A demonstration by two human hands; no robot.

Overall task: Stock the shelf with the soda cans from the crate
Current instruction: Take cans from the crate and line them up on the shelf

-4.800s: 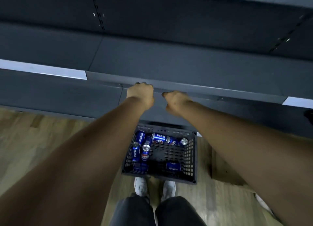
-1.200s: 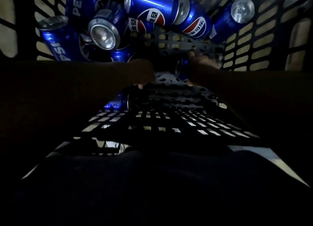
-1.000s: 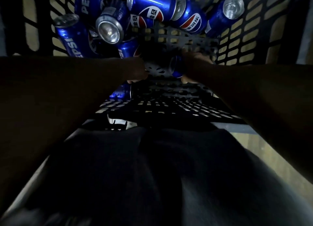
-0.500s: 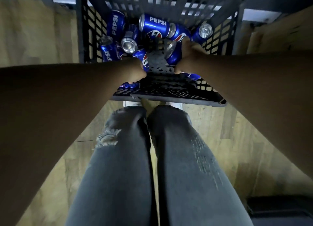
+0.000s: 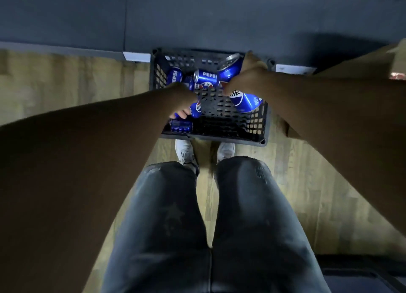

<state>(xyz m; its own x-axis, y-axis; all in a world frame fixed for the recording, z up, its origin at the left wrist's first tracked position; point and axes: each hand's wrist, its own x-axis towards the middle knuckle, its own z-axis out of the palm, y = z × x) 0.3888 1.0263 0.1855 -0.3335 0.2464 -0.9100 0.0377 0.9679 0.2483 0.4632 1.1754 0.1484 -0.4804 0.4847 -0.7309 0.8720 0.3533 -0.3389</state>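
Two blue aluminium soda cans are held over a black latticed plastic crate (image 5: 257, 125), which is set on the pale wood floor (image 5: 66, 84) against a dark grey shelf (image 5: 219, 18). One can (image 5: 196, 108) is gripped round its body by the left hand (image 5: 183, 99), and the other can (image 5: 246, 101) is clasped by the right hand (image 5: 240, 81). Several loose cans (image 5: 206, 79) are seen lying in the crate. Sealed cans are judged rigid, weighty and slick, and are best taken round the mid-wall.

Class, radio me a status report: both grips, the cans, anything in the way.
Left grip holds can. Right grip holds second can. Other cans lie in crate. Nothing blocks.
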